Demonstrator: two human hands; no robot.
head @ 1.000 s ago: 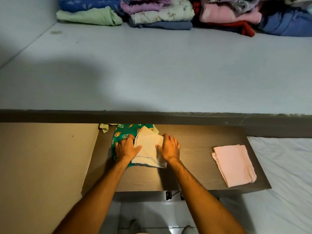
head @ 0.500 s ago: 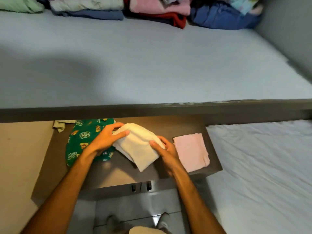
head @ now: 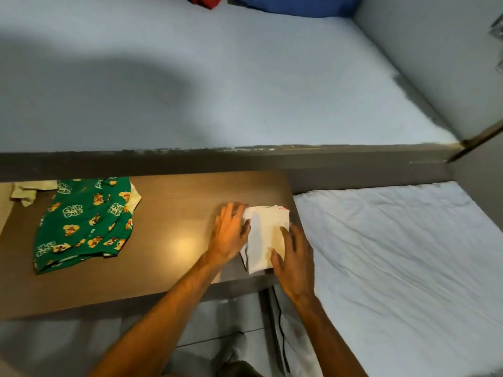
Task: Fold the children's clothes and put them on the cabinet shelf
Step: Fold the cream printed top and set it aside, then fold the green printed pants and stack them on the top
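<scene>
A folded cream garment [head: 265, 238] lies at the right end of the brown table [head: 174, 213], on top of the folded pink garment, of which only a corner [head: 283, 208] shows. My left hand [head: 230, 232] rests flat on the cream garment's left edge, fingers spread. My right hand [head: 295, 257] lies flat on its right and near edge. A green printed garment [head: 87, 224] lies spread out at the table's left. The pale blue cabinet shelf [head: 217, 85] stretches beyond the table.
Blue [head: 294, 5] and red [head: 206, 1] clothes sit at the shelf's far edge. A small cream cloth [head: 27, 190] lies at the table's far left. A bed with a white sheet [head: 394, 254] adjoins the table on the right. Floor tiles and my foot [head: 231, 349] are below.
Both hands lifted the cream garment off the green one, carried it right and set it on the pink garment. The view swung to the right.
</scene>
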